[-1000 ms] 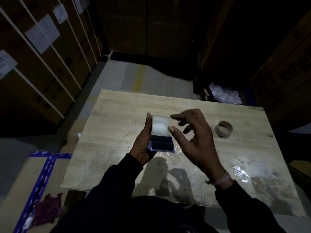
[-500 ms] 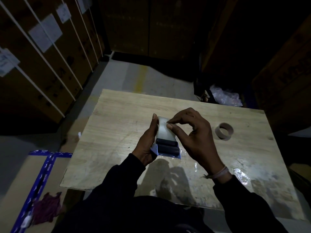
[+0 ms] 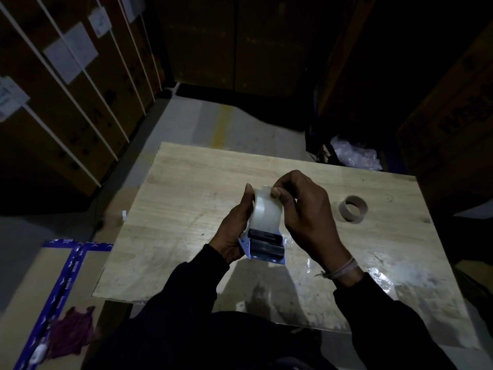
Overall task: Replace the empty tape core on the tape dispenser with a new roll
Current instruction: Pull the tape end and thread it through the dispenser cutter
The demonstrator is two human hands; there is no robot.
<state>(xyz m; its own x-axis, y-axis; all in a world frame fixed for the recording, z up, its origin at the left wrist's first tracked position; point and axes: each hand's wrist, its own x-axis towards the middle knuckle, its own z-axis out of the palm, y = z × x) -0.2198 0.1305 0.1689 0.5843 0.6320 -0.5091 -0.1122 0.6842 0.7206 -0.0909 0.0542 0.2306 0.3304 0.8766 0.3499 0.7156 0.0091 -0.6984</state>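
Clear tape roll (image 3: 266, 210) seated in a blue dispenser (image 3: 262, 245), held above the wooden table (image 3: 186, 209).

Dim light hides the dispenser's handle behind the left hand (image 3: 234, 231), whose fingers wrap its side; the right hand (image 3: 304, 212) pinches the roll's top edge. Box labels and blue floor-tape print are unreadable. The dispenser's long axis runs away from the person, dark rollers nearest. An empty cardboard core (image 3: 352, 209) stands right, well apart.

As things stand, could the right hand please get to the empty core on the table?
Probably yes: the empty core stands alone on the table, just beside the right hand, though its fingers would first have to release the tape roll.
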